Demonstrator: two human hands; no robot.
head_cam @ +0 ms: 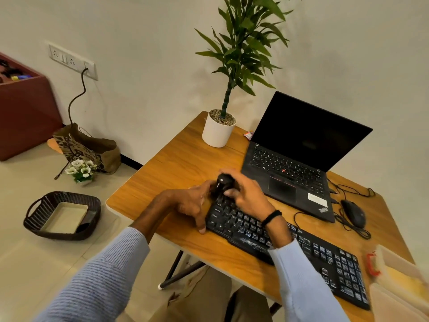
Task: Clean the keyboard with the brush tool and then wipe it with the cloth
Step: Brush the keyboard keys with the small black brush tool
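Person seated at a honey-coloured wooden table (185, 159). A long black full-size wired keyboard (301, 247) is lying diagonally across the near part of the table.

Right hand (246, 196) is gripping the black round-topped brush tool (224, 182), with fingers and thumb curling round its body from the right. The tool is standing upright over the keyboard's far left corner. The bristles are hidden, so I cannot tell whether they are touching the keys. Judgement: the upright hold is letting the bristles work down between the keycaps.

Left hand (190, 205) is holding nothing visible. Its fingers are bending loosely downward, with one fingertip on the table just beside the keyboard's left end. Judgement: it is bracing the board so it is not sliding under the strokes.

Brush sits just beyond the left hand's knuckles, almost touching them, and inside the right hand's grip.

Judgement: brushing is starting at this corner, with the rest of the rows and the numeric pad lying well apart toward the near right.

Cloth not identifiable. A pale blurred object with a red piece (372, 263) is lying at the table's right edge, and I cannot tell what it is.

Open black laptop (301, 145) is sitting beyond the keyboard, screen dark.
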